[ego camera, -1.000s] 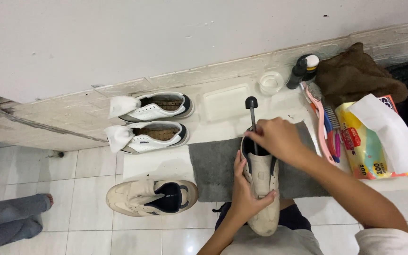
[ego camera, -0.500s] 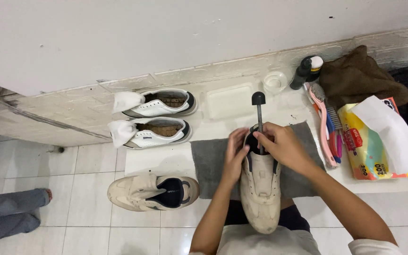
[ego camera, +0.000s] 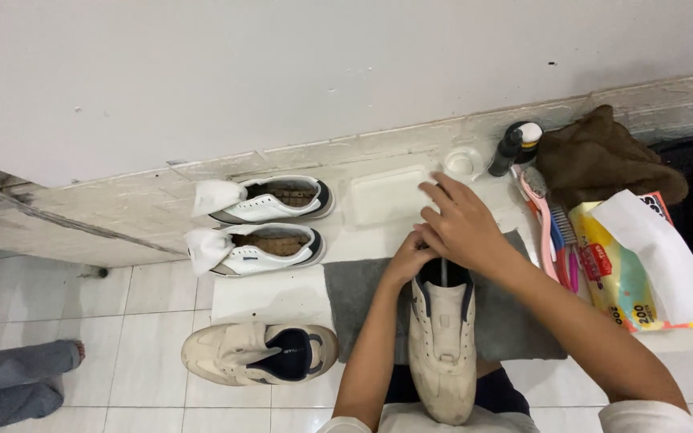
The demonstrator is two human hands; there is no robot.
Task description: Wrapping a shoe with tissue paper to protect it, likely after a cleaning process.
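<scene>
Below, both hands are working at the cream sneaker (ego camera: 443,353) on the grey mat (ego camera: 515,321): the right hand (ego camera: 463,224), fingers loosely spread, is covering the opening; the left hand (ego camera: 407,261) is pinching its collar. Right of the fingers, a yellow tissue packet (ego camera: 615,273) is lying.

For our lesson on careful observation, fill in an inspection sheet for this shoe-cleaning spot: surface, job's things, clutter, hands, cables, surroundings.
Surface: white tiled floor, grey mat.
Job's things: worn shoe on the mat, a rod standing in its opening.
Clutter: white pair, second worn shoe, brushes, bottle, brown cloth, tissue pack, tray.
Hands: left hand at the shoe's opening; right hand over the rod.
Cables: nothing seen.
Surroundings: white wall; another person's leg.
</scene>
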